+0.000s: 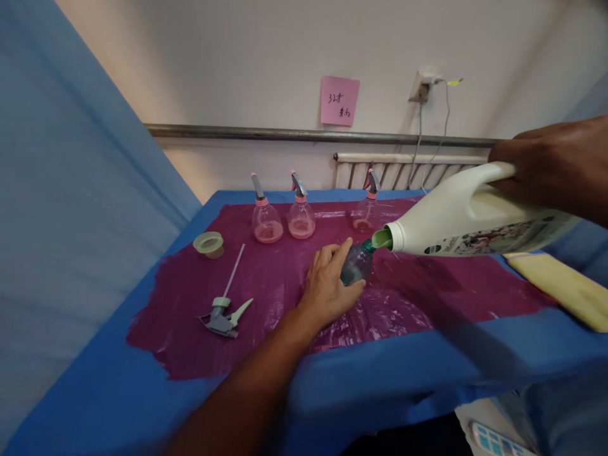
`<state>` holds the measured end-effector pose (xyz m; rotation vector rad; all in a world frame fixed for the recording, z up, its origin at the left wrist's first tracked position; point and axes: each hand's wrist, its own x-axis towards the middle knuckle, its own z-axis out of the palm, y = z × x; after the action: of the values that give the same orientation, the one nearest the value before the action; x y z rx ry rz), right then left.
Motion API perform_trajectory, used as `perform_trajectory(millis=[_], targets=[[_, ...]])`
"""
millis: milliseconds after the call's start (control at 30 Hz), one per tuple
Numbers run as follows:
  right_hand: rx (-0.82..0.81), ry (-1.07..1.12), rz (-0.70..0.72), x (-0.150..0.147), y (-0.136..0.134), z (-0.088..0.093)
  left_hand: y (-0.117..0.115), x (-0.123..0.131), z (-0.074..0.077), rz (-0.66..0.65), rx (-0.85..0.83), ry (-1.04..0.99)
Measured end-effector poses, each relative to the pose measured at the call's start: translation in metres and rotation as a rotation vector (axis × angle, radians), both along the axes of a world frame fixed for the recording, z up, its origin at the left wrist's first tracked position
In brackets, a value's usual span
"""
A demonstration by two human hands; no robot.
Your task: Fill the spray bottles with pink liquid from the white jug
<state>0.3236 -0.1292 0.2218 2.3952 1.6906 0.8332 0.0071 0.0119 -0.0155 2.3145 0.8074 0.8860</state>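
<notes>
My left hand (327, 278) is wrapped round a small clear bottle (355, 265) with a green neck, steadying it on the purple plastic sheet. At the right, my right hand (536, 158) grips the handle of a large cream jug (441, 215) tipped on its side. The jug's green spout (382, 238) meets the small bottle's mouth; whether liquid is flowing is hard to make out. A grey and pale green spray head (221, 322) with a long straw lies loose on the sheet, left of my left hand. Behind it sits a pale green cap (209, 244).
Three spray bottles with pink collars stand at the back: one left (266, 221), one beside it (301, 218), one farther right (365, 212). A folded yellow cloth (560, 285) lies at the right edge. Blue cloth (361, 373) covers the table; a metal rail (266, 133) crosses the wall.
</notes>
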Motion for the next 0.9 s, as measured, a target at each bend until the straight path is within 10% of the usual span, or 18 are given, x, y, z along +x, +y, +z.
perform_trajectory(millis=[900], targets=[[-0.033, -0.054, -0.039, -0.01, 0.002, 0.005, 0.002, -0.002, -0.004, 0.0, 0.015, -0.006]])
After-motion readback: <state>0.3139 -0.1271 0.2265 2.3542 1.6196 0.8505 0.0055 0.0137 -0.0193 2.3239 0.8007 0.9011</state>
